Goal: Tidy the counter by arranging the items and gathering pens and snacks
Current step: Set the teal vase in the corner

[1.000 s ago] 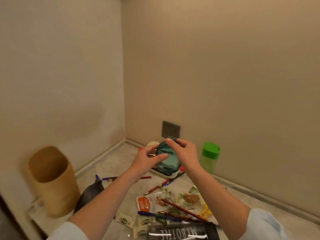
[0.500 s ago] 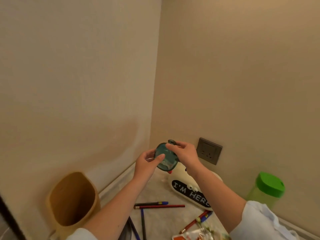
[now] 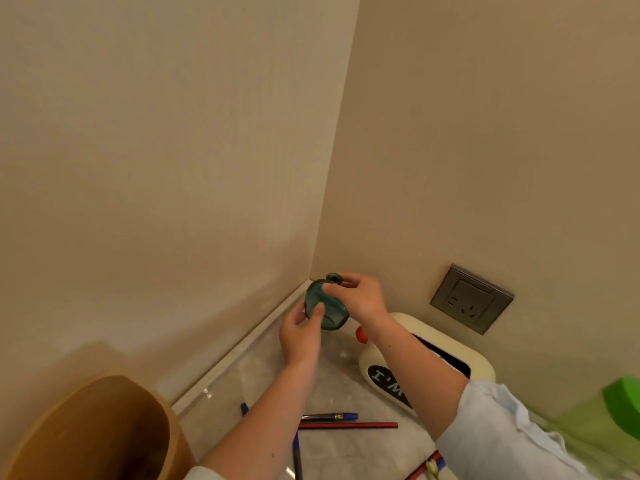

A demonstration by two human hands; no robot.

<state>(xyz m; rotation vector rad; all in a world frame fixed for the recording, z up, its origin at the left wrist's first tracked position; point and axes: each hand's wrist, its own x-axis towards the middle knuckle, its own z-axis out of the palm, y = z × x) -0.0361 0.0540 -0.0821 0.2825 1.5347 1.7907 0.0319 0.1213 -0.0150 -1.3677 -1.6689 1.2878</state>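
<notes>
Head view: both hands, left hand and right hand, pinch a small teal container above the counter's back corner. Arranging seems underway; next, set it down, then gather the pens nearer the front.

Teal container, brown bin, green lid, red pencil, cream box.
</notes>
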